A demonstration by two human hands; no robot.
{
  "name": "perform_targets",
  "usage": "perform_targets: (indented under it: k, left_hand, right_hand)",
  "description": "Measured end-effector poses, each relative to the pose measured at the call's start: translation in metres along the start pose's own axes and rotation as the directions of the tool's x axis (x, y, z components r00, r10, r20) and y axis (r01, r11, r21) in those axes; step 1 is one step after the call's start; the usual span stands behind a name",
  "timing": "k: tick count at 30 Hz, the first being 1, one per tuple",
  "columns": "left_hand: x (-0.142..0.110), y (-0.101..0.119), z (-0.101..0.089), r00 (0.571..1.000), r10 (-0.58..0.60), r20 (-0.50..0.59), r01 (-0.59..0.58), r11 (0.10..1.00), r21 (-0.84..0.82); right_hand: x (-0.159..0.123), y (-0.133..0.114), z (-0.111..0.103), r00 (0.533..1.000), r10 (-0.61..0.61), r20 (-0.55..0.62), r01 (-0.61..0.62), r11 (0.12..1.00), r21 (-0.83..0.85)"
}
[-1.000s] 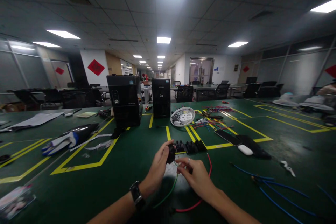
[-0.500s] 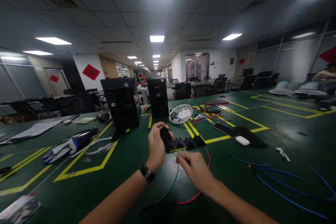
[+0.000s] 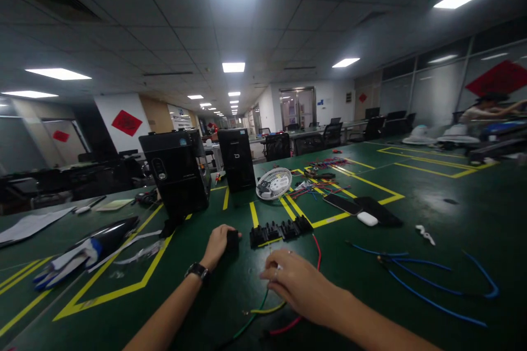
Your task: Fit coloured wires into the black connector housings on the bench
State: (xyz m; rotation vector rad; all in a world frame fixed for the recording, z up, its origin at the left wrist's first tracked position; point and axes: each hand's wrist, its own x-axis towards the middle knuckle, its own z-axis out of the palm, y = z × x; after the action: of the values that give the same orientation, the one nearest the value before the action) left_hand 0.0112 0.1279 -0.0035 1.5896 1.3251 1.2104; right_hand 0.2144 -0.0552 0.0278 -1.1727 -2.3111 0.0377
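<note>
My left hand is closed round a small black block that rests on the table, left of a row of black terminal-like blocks. Just in front of that row hovers my right hand. Its thumb and fingers are pinched together, with a small pale glint between them too small to name. Under the right hand lies a green wire, and a yellow wire with a bare metal end. A red wire runs from the right end of the row and curves behind the right hand.
Two black computer cases and a white plastic basket stand beyond. Blue wires, earbuds, a white case and a phone lie right. Gloves lie left. A person is at far right.
My left hand has moved left and down with the black block, away from the row. My right hand has come off the wire, which now lies lower on the table. The view has shifted.
</note>
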Motion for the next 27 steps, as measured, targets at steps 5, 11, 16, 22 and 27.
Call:
perform_targets:
  k: [5, 11, 16, 22, 27]
  left_hand:
    - [0.002, -0.014, -0.003, 0.999, 0.033, 0.029, -0.036, 0.994, 0.107]
    - [0.003, -0.006, 0.0, 0.976, 0.196, 0.089, -0.213, 0.945, 0.248]
    - [0.003, 0.012, 0.013, 0.75, 0.305, 0.588, -0.597, 0.696, 0.4]
    - [-0.021, 0.027, 0.023, 0.776, 0.429, 0.462, -0.584, 0.764, 0.273]
    - [-0.069, 0.036, 0.04, 0.877, 0.351, 0.328, -0.268, 0.924, -0.273]
  right_hand:
    - [-0.047, 0.071, -0.052, 0.923, 0.382, -0.052, -0.37, 0.839, -0.398]
    - [-0.113, 0.138, -0.059, 0.784, 0.616, -0.08, -0.548, 0.625, -0.556]
    - [-0.089, 0.134, -0.062, 0.841, 0.53, -0.11, -0.531, 0.767, -0.359]
    - [-0.017, 0.08, -0.063, 0.848, 0.51, -0.143, -0.451, 0.837, 0.312]
    - [0.017, 0.038, -0.009, 0.823, 0.561, 0.09, -0.43, 0.511, 0.745]
